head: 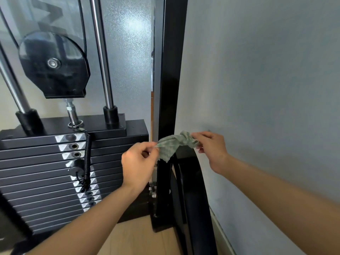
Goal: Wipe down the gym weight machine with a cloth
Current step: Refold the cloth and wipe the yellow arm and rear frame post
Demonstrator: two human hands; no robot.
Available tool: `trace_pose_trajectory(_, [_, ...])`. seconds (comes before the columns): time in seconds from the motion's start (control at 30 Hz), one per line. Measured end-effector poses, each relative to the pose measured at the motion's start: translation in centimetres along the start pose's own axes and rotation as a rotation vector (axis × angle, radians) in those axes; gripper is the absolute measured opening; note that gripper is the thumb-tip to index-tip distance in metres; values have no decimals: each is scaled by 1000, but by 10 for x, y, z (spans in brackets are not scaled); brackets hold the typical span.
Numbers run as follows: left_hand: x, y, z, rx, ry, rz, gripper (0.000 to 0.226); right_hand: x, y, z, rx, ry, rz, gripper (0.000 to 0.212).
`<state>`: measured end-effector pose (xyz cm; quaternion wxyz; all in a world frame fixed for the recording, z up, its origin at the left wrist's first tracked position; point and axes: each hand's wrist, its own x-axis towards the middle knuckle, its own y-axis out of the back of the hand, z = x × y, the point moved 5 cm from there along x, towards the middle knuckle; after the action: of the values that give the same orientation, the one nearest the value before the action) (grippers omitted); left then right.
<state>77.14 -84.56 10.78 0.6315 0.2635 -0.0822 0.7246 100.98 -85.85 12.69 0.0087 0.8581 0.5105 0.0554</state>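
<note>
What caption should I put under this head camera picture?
Left hand and right hand pinch a green cloth before the black post, beside the weight stack.

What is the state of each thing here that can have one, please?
cloth: crumpled, held across the black post.
left hand: pinches the cloth's left end.
right hand: pinches its right end.
selector pin: pushed into the weight stack, coiled cord hanging.
weight stack: plates lie together, none lifted.

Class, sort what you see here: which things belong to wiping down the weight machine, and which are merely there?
Belonging: cloth, held between left hand and right hand; weight stack; black upright; pulley.
Merely there: wall; wooden floor.
</note>
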Motion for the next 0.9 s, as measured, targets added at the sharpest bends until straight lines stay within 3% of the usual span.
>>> trace_pose_trajectory(0.1, [4, 3, 6, -41, -50, -51, 19, 2, 5, 5, -56, -60, -13, 12])
trace_pose_trajectory(0.2, [10, 0, 7, -75, -29, -151, 11, -2, 2, -6, -81, 40, -42, 14])
trace_pose_trajectory(0.3, [13, -3, 18, -39, -39, -225, 20, -16, -13, -26, -50, 137, -213, 15])
trace_pose_trajectory(0.4, [19, -2, 27, -6, -34, -226, 24, -35, -31, -31, -168, 187, -443, 4])
trace_pose_trajectory(0.5, [26, 1, 31, -13, -4, -185, 18, -51, -41, -23, -293, 239, -560, 23])
trace_pose_trajectory(0.63, [26, 1, 34, -88, 35, -208, 14, -58, -47, -17, -428, 262, -563, 41])
trace_pose_trajectory(0.8, [27, 2, 36, -181, 76, -238, 15, -41, -42, -8, -527, 299, -401, 17])
trace_pose_trajectory(0.9, [31, 10, 37, -112, 43, -172, 18, -30, -31, -6, -529, 285, -308, 11])
